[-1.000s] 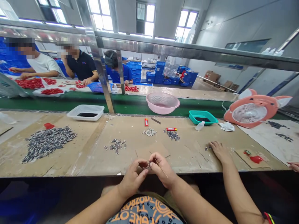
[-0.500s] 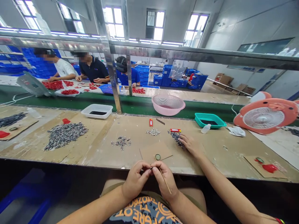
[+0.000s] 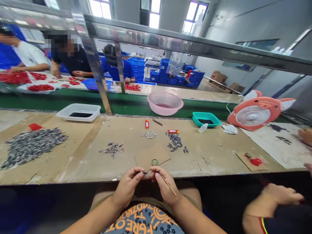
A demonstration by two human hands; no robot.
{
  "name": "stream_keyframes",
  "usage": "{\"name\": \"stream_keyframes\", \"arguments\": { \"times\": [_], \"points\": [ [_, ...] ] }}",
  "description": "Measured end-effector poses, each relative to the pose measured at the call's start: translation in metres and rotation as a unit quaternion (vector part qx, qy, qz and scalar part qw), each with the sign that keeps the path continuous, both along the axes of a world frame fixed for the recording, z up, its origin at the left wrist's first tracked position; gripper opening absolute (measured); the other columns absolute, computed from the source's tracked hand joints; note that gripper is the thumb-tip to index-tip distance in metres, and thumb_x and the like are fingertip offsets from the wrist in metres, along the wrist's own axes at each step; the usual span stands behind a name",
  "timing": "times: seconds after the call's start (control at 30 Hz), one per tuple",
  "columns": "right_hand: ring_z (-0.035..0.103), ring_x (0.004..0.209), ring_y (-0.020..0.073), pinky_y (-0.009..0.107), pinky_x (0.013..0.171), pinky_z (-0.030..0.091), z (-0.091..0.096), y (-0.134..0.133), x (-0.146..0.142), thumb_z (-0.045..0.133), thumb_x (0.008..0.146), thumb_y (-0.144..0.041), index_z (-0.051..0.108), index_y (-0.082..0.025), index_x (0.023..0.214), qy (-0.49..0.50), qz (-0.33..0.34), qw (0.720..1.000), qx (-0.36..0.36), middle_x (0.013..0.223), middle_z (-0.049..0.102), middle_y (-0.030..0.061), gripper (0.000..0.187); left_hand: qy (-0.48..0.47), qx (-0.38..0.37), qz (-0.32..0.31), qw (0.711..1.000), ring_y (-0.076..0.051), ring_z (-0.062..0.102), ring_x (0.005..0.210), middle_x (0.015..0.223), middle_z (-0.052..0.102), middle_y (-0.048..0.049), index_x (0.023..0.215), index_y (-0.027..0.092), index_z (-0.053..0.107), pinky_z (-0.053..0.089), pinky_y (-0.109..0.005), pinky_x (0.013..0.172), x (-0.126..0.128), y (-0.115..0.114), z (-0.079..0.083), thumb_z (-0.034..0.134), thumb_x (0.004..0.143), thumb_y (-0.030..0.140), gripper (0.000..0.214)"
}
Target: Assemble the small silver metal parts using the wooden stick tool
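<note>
My left hand (image 3: pixel 128 186) pinches a small dark pointed piece (image 3: pixel 144 173) with a pale end between thumb and fingertips. In my right hand (image 3: pixel 165 187) is a thin wooden stick (image 3: pixel 170 186), slanting up toward a bottle cap (image 3: pixel 154 161). A small gap separates the two hands, both in front of the table's near edge. Under the cap lies a cardboard square (image 3: pixel 142 157). Beyond it are a heap of small pale pieces (image 3: pixel 149 134), a heap of dark pieces (image 3: pixel 175 141) and a mixed dark-and-pale heap (image 3: pixel 112 149).
A large heap of pieces (image 3: pixel 36 143) covers the left. At the back stand a white tray (image 3: pixel 60 114), a pink basket (image 3: pixel 165 109), a green tray (image 3: pixel 207 117) and a pig-shaped fan (image 3: pixel 258 112). A co-worker's arm (image 3: pixel 270 201) is at lower right; several people work opposite.
The view has swung, shifting the scene left. A co-worker's hand has withdrawn from the dark heap, leaving a few pieces apart beside it. My hands have separated slightly.
</note>
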State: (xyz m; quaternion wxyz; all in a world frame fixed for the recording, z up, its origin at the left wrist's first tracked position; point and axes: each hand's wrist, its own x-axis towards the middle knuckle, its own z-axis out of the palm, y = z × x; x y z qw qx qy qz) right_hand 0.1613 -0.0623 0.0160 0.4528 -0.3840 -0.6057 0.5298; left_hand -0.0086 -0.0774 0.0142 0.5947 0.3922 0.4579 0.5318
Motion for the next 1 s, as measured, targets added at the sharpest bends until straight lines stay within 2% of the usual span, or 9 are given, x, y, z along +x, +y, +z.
{"name": "stream_keyframes", "arguments": {
  "times": [0.1, 0.2, 0.27, 0.47, 0.67, 0.73, 0.87, 1.0],
  "points": [
    [0.058, 0.086, 0.0177, 0.033, 0.079, 0.047, -0.005, 0.01, 0.024, 0.04, 0.094, -0.03, 0.06, -0.022, 0.112, -0.098, -0.055, 0.989, 0.097, 0.089, 0.063, 0.0055, 0.028, 0.032, -0.001, 0.023, 0.999, -0.018, 0.062, 0.085, 0.087, 0.069, -0.0023, 0.089, 0.019, 0.064, 0.047, -0.029, 0.08, -0.006, 0.01, -0.004, 0.067, 0.076, 0.033, 0.019],
    [0.056, 0.093, 0.0196, 0.037, 0.087, 0.043, -0.01, 0.021, 0.04, 0.042, 0.093, -0.026, 0.064, -0.023, 0.103, -0.181, -0.078, 0.963, 0.186, 0.094, 0.065, 0.0066, 0.025, 0.03, -0.011, 0.017, 0.999, -0.02, 0.063, 0.09, 0.094, 0.069, -0.005, 0.087, 0.018, 0.063, 0.047, -0.032, 0.084, -0.007, 0.018, -0.006, 0.066, 0.076, 0.035, 0.02],
    [0.056, 0.092, 0.0199, 0.039, 0.087, 0.043, -0.013, 0.027, 0.042, 0.043, 0.092, -0.024, 0.064, -0.022, 0.099, -0.217, -0.081, 0.951, 0.206, 0.093, 0.065, 0.0065, 0.022, 0.026, -0.023, 0.004, 0.999, -0.02, 0.064, 0.088, 0.094, 0.07, -0.0061, 0.086, 0.018, 0.063, 0.048, -0.033, 0.084, -0.006, 0.02, -0.008, 0.066, 0.076, 0.036, 0.021],
    [0.054, 0.087, 0.0199, 0.037, 0.085, 0.042, -0.018, 0.031, 0.035, 0.044, 0.091, -0.023, 0.061, -0.021, 0.092, -0.284, -0.064, 0.935, 0.205, 0.087, 0.064, 0.0051, 0.017, 0.045, -0.039, -0.036, 0.998, -0.018, 0.063, 0.082, 0.087, 0.071, -0.0048, 0.085, 0.018, 0.062, 0.047, -0.029, 0.078, -0.007, 0.025, -0.008, 0.064, 0.078, 0.035, 0.019],
    [0.053, 0.085, 0.019, 0.037, 0.083, 0.041, -0.014, 0.031, 0.036, 0.042, 0.092, -0.024, 0.061, -0.021, 0.088, -0.283, -0.061, 0.939, 0.187, 0.084, 0.064, 0.0046, 0.02, 0.032, -0.064, -0.049, 0.996, -0.017, 0.063, 0.079, 0.082, 0.07, -0.0033, 0.085, 0.018, 0.062, 0.047, -0.028, 0.076, -0.008, 0.028, -0.004, 0.063, 0.079, 0.036, 0.019],
    [0.055, 0.084, 0.0188, 0.036, 0.082, 0.042, -0.011, 0.03, 0.035, 0.042, 0.092, -0.026, 0.061, -0.02, 0.085, -0.256, -0.067, 0.95, 0.167, 0.082, 0.064, 0.0046, 0.021, 0.03, -0.069, -0.048, 0.996, -0.018, 0.062, 0.078, 0.079, 0.07, -0.0036, 0.084, 0.017, 0.062, 0.046, -0.028, 0.075, -0.007, 0.029, -0.002, 0.063, 0.079, 0.037, 0.02],
    [0.057, 0.082, 0.018, 0.033, 0.076, 0.046, 0.001, 0.024, 0.029, 0.038, 0.094, -0.029, 0.059, -0.021, 0.088, -0.142, -0.071, 0.98, 0.124, 0.079, 0.063, 0.0045, 0.023, 0.025, -0.065, -0.057, 0.996, -0.017, 0.06, 0.074, 0.076, 0.069, -0.0036, 0.083, 0.017, 0.062, 0.045, -0.027, 0.073, -0.007, 0.03, 0.001, 0.061, 0.08, 0.037, 0.02],
    [0.058, 0.081, 0.0178, 0.033, 0.076, 0.046, 0.015, 0.018, 0.02, 0.039, 0.094, -0.029, 0.059, -0.022, 0.087, -0.102, -0.041, 0.987, 0.121, 0.079, 0.063, 0.0037, 0.022, 0.023, -0.05, -0.061, 0.997, -0.016, 0.059, 0.074, 0.075, 0.068, -0.0027, 0.083, 0.018, 0.062, 0.044, -0.028, 0.073, -0.008, 0.029, 0.0, 0.058, 0.082, 0.035, 0.018]
  ]
}}
